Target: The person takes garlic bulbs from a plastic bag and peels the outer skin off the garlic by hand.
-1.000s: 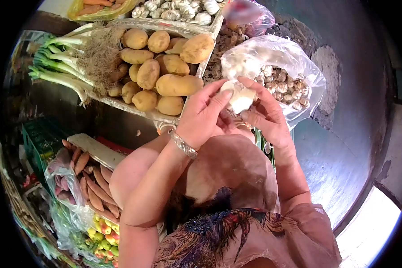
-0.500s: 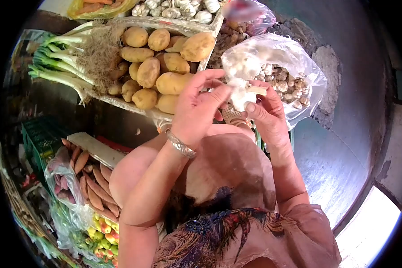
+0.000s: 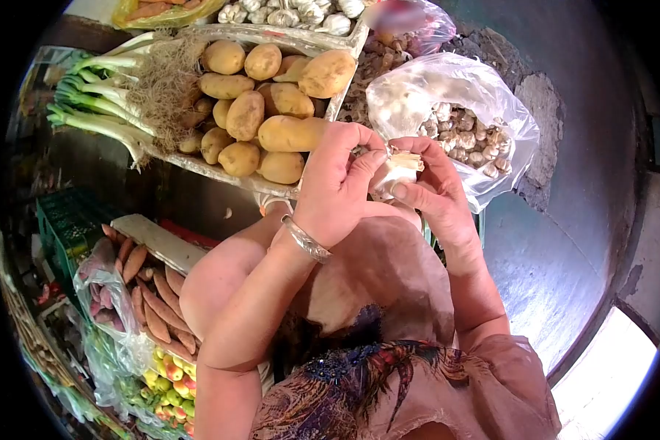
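Observation:
Above my lap, a white garlic bulb [image 3: 394, 176] with a short cut stem sits between my two hands. My left hand [image 3: 342, 172], a silver bangle on its wrist, pinches at the bulb's near side with thumb and forefinger. Around the other side curl the fingers and thumb of my right hand [image 3: 436, 192], which grip the bulb by the stem end. Just beyond my hands is a clear plastic bag [image 3: 425, 81] with many garlic bulbs [image 3: 473, 139] in it.
Potatoes [image 3: 293, 134] and leeks [image 3: 110, 95] fill a box ahead on the left, with more garlic [image 3: 301, 11] behind. Sweet potatoes [image 3: 158, 304] and apples [image 3: 174, 381] lie at lower left, beside a green crate [image 3: 66, 220]. Grey floor [image 3: 550, 257] extends on the right.
Both hands have come slightly lower and nearer my lap with the garlic bulb. The bulb has been turned, so its cut stem now points up and to the right.

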Motion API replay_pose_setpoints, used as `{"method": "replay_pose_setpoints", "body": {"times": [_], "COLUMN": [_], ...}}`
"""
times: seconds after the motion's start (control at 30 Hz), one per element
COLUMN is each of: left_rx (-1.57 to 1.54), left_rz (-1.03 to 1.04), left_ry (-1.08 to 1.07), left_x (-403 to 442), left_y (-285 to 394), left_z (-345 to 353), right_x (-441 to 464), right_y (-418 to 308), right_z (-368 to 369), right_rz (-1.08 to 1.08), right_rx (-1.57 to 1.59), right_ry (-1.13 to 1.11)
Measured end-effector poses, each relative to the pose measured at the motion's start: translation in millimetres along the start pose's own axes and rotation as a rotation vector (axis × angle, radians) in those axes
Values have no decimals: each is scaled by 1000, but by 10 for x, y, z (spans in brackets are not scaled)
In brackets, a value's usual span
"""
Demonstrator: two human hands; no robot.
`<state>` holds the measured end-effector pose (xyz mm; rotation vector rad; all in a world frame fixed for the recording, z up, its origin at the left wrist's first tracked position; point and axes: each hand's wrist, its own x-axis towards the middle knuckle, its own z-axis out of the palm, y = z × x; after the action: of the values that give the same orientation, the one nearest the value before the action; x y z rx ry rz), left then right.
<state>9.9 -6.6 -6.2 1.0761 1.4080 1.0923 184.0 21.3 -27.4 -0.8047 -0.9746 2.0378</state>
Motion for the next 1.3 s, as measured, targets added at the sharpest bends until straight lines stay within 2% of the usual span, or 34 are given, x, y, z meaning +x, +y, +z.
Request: {"method": "replay_pose_setpoints", "body": {"times": [0.13,0.17,0.23,0.3,0.4,0.43,0.47,0.6,0.73,0.8,0.87,0.93,1.0,1.07,1.13,1.23,1.3], "left_rx": [121,160,198,42,63,71,71,42,27,47,107,159,-17,11,40,132,97], "left_rz": [2,156,308,56,69,73,48,19,-11,11,58,96,74,52,31,156,250], "left_ry": [-49,-20,10,-26,30,49,30,-4,-28,-26,-34,-44,-81,-84,-86,-103,-220], "left_x": [0,24,27,-17,-2,-3,-15,-10,-9,-7,-4,3,14,-5,-4,14,12], "left_y": [-62,-162,-142,-68,-77,-74,-55,-90,-89,-106,-118,-138,-147,-86,-68,-100,-98], "left_z": [12,24,32,32,30,30,31,32,21,20,11,8,22,22,17,12,22], "right_x": [-6,-5,-26,-29,-25,-27,-28,-6,12,34,62,71,67,94,106,92,90], "right_y": [-10,-10,-19,-4,49,41,35,103,40,59,130,123,135,176,168,150,154], "right_z": [-58,-62,-43,-51,-62,-8,20,-68,28,1,-58,-28,-41,-79,-54,-48,-95], "right_rz": [34,36,73,108,129,72,15,52,-22,-21,-41,-71,-98,-132,-128,-177,-233], "right_rx": [12,20,100,180,128,110,91,116,58,10,-195,-194,-194,-384,-381,-444,-508], "right_ry": [-41,-57,-28,1,34,-2,-37,24,53,73,116,114,115,185,201,227,234]}}
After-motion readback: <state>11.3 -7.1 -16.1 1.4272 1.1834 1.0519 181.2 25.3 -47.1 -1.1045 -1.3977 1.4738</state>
